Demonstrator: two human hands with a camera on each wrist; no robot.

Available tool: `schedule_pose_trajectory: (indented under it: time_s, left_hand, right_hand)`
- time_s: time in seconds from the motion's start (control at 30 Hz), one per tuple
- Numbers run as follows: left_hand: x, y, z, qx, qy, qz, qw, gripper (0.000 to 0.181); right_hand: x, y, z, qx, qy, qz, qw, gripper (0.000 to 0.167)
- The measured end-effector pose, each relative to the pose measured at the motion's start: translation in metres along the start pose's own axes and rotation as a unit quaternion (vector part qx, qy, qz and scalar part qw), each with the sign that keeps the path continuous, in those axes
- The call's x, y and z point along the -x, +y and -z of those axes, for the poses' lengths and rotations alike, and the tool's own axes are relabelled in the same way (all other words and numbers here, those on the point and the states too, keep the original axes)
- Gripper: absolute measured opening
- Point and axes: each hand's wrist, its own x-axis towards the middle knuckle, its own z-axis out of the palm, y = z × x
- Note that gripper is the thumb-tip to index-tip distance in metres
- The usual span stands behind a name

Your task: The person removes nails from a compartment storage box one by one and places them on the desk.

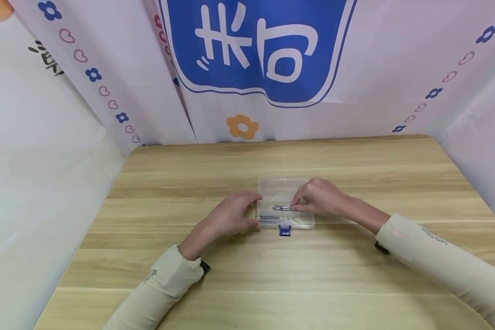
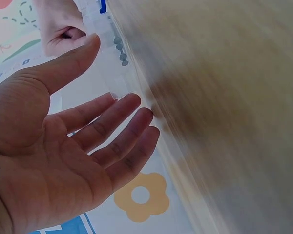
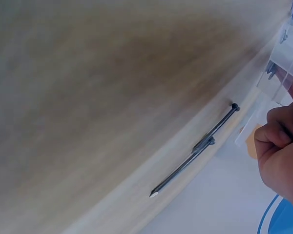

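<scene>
A small sheet-walled booth is showing here; what kind of building is housing it, the views are not revealing. A white printed backdrop [image 1: 367,91], carrying a blue emblem [image 1: 247,77] with large white characters, an orange flower [image 1: 233,126] and a border of small blue flowers and outlined hearts [image 1: 93,74], is hanging behind a wood-grain counter [image 1: 239,284]. Pale left sheeting [image 1: 45,183] and right sheeting [image 1: 478,146] are flanking it.

Over the feed I count one left hand [image 1: 227,216], one right hand [image 1: 321,198], one clear box [image 1: 272,189], one blue latch [image 1: 285,231] and one bench [image 1: 313,279]. I see two loose nails [image 3: 181,168]; those at the box I cannot number.
</scene>
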Motion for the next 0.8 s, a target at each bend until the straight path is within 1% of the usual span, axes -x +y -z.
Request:
schedule_pose_trajectory:
  time_s: [0.2, 0.37, 0.63, 0.8]
  left_hand:
    - [0.001, 0.001, 0.001, -0.001, 0.003, -0.001, 1.0000, 0.074]
    - [0.001, 0.002, 0.000, 0.000, 0.002, -0.001, 1.0000, 0.074]
    - [-0.001, 0.002, 0.000, 0.006, 0.004, 0.006, 1.0000, 0.074]
    - [-0.005, 0.001, 0.001, 0.001, 0.007, 0.009, 0.9999, 0.074]
  right_hand:
    - [0.002, -0.002, 0.005, -0.002, 0.002, 0.007, 1.0000, 0.004]
    - [0.003, -0.003, 0.011, -0.010, 0.004, -0.006, 0.9999, 0.004]
    - [0.010, 0.003, 0.022, -0.016, 0.028, -0.034, 0.9989, 0.004]
    - [0.016, 0.007, 0.029, -0.009, 0.041, -0.036, 0.9984, 0.004]
